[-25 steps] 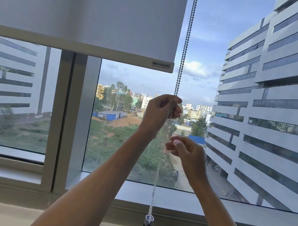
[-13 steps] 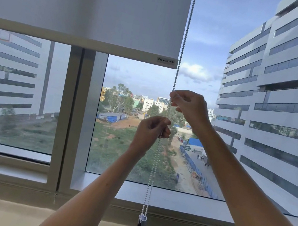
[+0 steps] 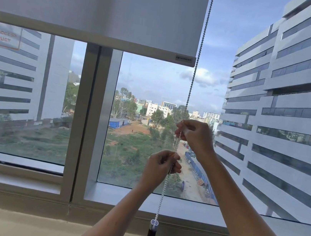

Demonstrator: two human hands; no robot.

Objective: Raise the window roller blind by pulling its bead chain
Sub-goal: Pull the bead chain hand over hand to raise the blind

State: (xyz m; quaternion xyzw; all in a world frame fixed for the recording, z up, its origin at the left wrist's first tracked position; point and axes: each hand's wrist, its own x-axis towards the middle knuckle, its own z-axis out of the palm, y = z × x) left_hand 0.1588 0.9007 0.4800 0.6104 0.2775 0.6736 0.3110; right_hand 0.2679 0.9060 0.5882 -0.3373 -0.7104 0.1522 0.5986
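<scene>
A white roller blind (image 3: 95, 1) covers the upper left of the window, its bottom bar (image 3: 93, 40) roughly a quarter of the way down the frame. The bead chain (image 3: 197, 63) hangs along the blind's right edge down to a black weight (image 3: 151, 235) near the sill. My right hand (image 3: 195, 137) is pinched on the chain, above my left hand (image 3: 161, 166), which grips the chain lower down. Both hands hold it in front of the right pane.
A grey window frame post (image 3: 89, 120) divides two panes. The sill (image 3: 157, 205) runs under the glass, with a beige ledge (image 3: 13, 224) below. A sticker (image 3: 0, 35) with red text shows on the left pane. Office buildings and open ground lie outside.
My hands swapped places: the right rose above the left, and now both have pulled downward. The blind's bottom bar sits a little higher against the window frame.
</scene>
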